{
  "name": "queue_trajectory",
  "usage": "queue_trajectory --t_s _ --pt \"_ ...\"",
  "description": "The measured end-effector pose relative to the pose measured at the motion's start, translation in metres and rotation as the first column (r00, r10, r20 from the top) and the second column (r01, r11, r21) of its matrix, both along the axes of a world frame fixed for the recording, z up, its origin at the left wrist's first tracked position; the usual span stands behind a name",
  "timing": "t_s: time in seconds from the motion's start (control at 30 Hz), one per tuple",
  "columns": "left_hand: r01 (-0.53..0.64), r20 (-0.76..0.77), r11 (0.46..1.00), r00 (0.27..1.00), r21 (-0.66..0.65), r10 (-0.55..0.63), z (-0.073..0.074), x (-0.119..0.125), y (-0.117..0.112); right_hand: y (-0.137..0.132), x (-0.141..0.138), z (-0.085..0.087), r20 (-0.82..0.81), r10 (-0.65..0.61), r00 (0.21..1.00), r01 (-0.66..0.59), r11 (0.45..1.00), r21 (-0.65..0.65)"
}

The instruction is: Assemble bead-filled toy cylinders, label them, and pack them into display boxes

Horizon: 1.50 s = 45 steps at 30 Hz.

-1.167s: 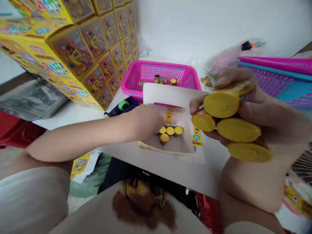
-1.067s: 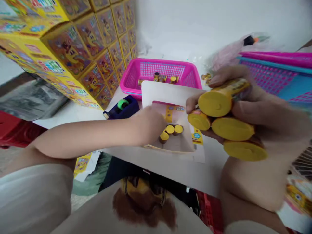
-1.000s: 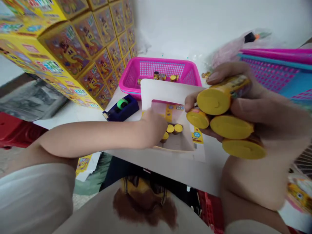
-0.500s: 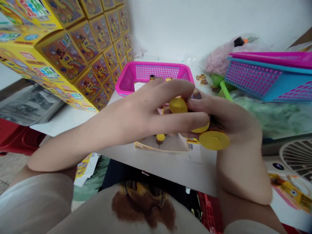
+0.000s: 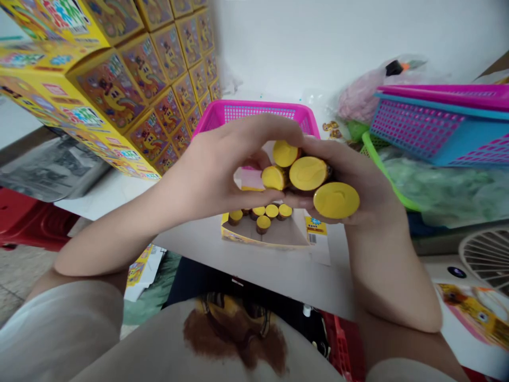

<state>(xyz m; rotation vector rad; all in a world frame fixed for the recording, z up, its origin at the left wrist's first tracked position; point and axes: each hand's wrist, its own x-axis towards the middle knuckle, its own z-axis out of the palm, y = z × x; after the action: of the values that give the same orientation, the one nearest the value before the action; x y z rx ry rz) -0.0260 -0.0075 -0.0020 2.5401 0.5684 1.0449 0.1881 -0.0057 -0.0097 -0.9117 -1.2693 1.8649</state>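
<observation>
Several small round tubs with yellow lids (image 5: 308,173) are bunched between my two hands, lids facing me. My right hand (image 5: 358,175) wraps round the cluster from the right; the lowest tub lies against its palm. From the left, my left hand (image 5: 222,164) curls thumb and fingers about the upper and left tubs. Below, an open carton (image 5: 264,239) stands on the table, and in it are more yellow-lidded tubs (image 5: 263,223) with brown sides. My hands cover the carton's far part.
Stacked yellow printed boxes (image 5: 115,101) rise at the left. A pink basket (image 5: 207,119) is behind my hands. At the right are a blue and pink basket (image 5: 421,127), a green basket (image 5: 369,146), plastic bags (image 5: 417,175) and a fan (image 5: 485,260). The white table (image 5: 278,270) ends near my body.
The held tubs have turned so more lids face me, grouped closer together. My left fingers have drawn back from across them, and both hands are slightly higher, revealing more tubs in the carton.
</observation>
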Motion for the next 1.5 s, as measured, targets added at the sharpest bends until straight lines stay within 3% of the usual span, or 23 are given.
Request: queue_trajectory --t_s 0.07,0.2,0.23,0.3,0.37,0.43,0.53,0.6,0.67,0.73,0.83,0.9,0.97,1.03,1.17,1.3,1.4,1.5 --pt "-0.022 0.051 0.997 0.998 -0.070 0.025 0.001 -0.003 -0.002 0.001 0.003 0.001 -0.016 0.003 1.000 -0.003 1.000 -0.011" --pt "-0.232 0.109 0.964 0.963 -0.128 0.246 0.009 -0.020 -0.010 -0.008 0.017 0.012 0.001 -0.141 0.990 0.141 0.987 0.078" --pt "-0.255 0.035 0.959 0.965 -0.123 0.261 0.011 -0.024 -0.011 -0.012 0.022 0.016 0.004 -0.204 0.979 0.202 0.973 0.115" --pt "-0.188 -0.237 0.974 0.959 -0.127 0.154 0.011 -0.027 -0.010 -0.021 0.032 0.025 0.010 -0.314 0.949 0.306 0.930 0.204" --pt "-0.117 -0.524 0.970 0.852 -0.212 -0.012 0.006 -0.019 -0.007 -0.028 0.042 0.031 0.027 -0.338 0.941 0.318 0.908 0.272" --pt "-0.154 -0.693 0.945 0.715 -0.288 -0.094 -0.005 -0.003 -0.002 -0.032 0.049 0.035 0.060 -0.293 0.954 0.263 0.917 0.301" --pt "-0.298 -0.850 0.930 0.525 -0.215 -0.029 -0.026 0.024 0.005 -0.033 0.054 0.038 0.105 -0.190 0.976 0.156 0.951 0.266" --pt "-0.344 -0.897 0.930 0.440 -0.130 0.037 -0.040 0.034 0.007 -0.034 0.053 0.038 0.090 -0.137 0.987 0.113 0.968 0.224" --pt "-0.329 -0.879 0.938 0.472 -0.105 0.067 -0.050 0.035 0.007 -0.036 0.049 0.038 0.044 -0.113 0.993 0.103 0.977 0.186" --pt "-0.257 -0.780 0.958 0.623 -0.131 0.061 -0.051 0.026 0.003 -0.039 0.043 0.037 -0.001 -0.135 0.991 0.134 0.978 0.160" --pt "-0.218 -0.458 0.973 0.874 -0.072 0.162 -0.030 0.008 -0.007 -0.041 0.032 0.033 -0.001 -0.150 0.989 0.148 0.979 0.141" --pt "-0.232 -0.239 0.971 0.942 0.052 0.238 -0.009 -0.001 -0.011 -0.039 0.026 0.029 -0.021 -0.082 0.996 0.084 0.990 0.113" --pt "-0.164 -0.173 0.968 0.965 0.192 0.198 0.007 -0.003 -0.012 -0.035 0.021 0.025 -0.087 0.049 0.995 -0.043 0.997 0.065" --pt "-0.071 -0.227 0.963 0.965 0.262 0.133 0.016 -0.003 -0.008 -0.033 0.018 0.022 -0.129 0.143 0.981 -0.140 0.990 0.026" --pt "0.024 -0.246 0.957 0.968 0.289 0.050 0.015 -0.006 0.000 -0.032 0.017 0.018 -0.123 0.178 0.976 -0.178 0.984 0.007" --pt "0.093 -0.171 0.914 0.985 0.395 -0.026 0.013 -0.010 -0.001 -0.031 0.020 0.012 -0.029 0.179 0.983 -0.178 0.983 0.042" --pt "0.074 -0.274 0.920 0.961 0.384 0.037 0.022 0.000 -0.007 -0.026 0.019 0.007 0.018 0.126 0.992 -0.127 0.988 0.086" --pt "0.037 -0.435 0.970 0.898 0.239 0.073 0.033 0.014 -0.010 -0.020 0.015 0.004 0.057 0.125 0.991 -0.130 0.986 0.104"
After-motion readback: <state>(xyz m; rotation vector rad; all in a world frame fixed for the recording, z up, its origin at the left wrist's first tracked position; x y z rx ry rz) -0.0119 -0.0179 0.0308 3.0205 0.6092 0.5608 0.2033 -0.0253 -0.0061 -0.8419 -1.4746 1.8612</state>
